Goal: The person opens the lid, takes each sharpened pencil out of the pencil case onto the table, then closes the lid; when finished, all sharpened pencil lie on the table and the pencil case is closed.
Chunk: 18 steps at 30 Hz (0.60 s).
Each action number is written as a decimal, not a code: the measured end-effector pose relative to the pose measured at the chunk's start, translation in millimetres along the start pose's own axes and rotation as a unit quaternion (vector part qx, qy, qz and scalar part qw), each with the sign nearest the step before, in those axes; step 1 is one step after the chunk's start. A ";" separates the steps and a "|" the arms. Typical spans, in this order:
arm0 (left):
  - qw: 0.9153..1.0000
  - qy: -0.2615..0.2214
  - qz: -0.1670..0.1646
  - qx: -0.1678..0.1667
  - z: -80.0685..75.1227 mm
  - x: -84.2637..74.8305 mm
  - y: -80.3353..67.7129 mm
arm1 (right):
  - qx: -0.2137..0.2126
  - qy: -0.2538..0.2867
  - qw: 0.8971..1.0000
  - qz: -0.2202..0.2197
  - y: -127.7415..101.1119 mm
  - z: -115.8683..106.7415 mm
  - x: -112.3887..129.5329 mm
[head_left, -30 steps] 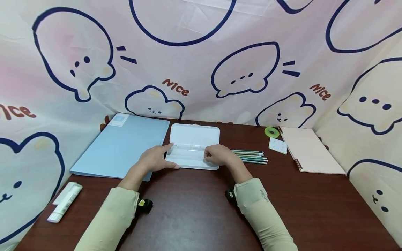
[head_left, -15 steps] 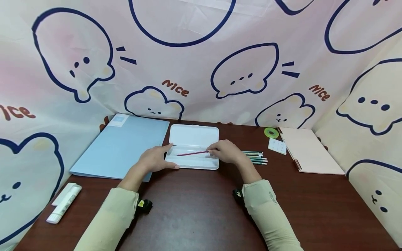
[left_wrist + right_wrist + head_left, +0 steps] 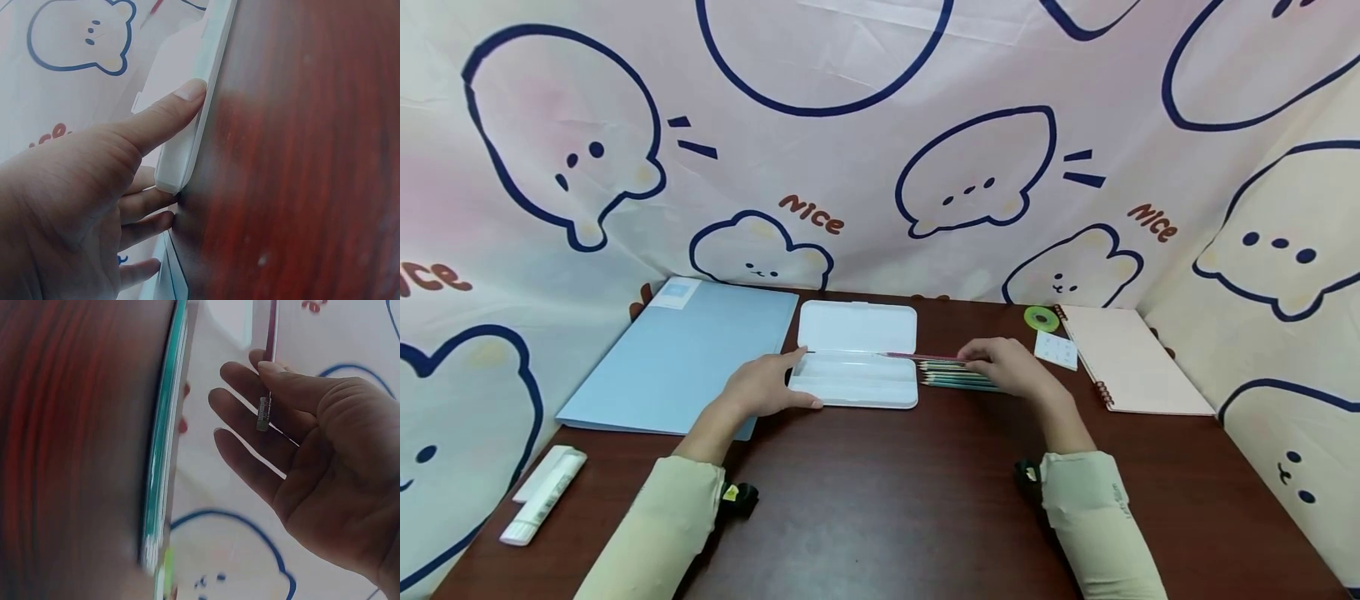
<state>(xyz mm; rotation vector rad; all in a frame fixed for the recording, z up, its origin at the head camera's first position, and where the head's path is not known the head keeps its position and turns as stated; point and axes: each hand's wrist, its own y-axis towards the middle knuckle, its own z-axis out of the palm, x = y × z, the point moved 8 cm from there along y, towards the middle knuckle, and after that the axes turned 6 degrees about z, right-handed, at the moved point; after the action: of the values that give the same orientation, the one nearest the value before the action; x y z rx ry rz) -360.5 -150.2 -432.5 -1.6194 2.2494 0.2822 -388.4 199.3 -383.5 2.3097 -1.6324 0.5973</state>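
A white pencil case point(image 3: 853, 392) lies with its lid laid back on the table. My left hand point(image 3: 767, 385) grips its left end; in the left wrist view the thumb point(image 3: 187, 94) presses the front edge and fingers reach round the end. My right hand point(image 3: 1007, 367) pinches a dark red pencil point(image 3: 917, 357) between thumb and fingertips, near its eraser end. That pencil is held nearly level, its tip pointing left toward the case. Below it several green and striped pencils point(image 3: 951, 379) lie in a row right of the case, partly hidden by the right hand.
A blue folder point(image 3: 700, 358) lies to the left, a white glue stick point(image 3: 542, 500) and a white block nearer the front left. At the right are a green tape roll point(image 3: 1041, 317), a small white card point(image 3: 1056, 350) and a spiral notebook point(image 3: 1138, 358). A printed curtain hangs behind.
My right hand has lifted the red pencil out of the case and carried it right, over the row of pencils. My left hand stays on the case.
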 end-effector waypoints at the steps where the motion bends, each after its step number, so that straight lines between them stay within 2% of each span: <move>1: 1.000 -0.001 0.000 0.000 0.2 -0.1 -0.2 | -0.001 0.003 1.000 0.004 -3.1 -2.1 -6.7; 9: 1.000 -0.005 -0.009 0.004 0.7 1.7 -1.5 | 0.014 -0.007 0.999 0.033 -21.9 -9.8 -51.0; 14: 1.000 -0.006 -0.009 0.004 0.0 0.8 -1.2 | 0.026 -0.009 0.998 0.056 -30.6 -17.0 -63.9; 18: 1.000 -0.006 -0.005 0.004 -0.6 -1.2 -0.6 | 0.019 -0.009 0.997 0.073 -34.6 -22.7 -70.4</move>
<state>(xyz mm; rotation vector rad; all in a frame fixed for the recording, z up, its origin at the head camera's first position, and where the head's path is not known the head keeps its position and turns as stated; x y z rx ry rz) -359.7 -149.6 -431.5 -1.6189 2.2308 0.2794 -380.3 279.8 -395.1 2.2424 -1.8244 0.6462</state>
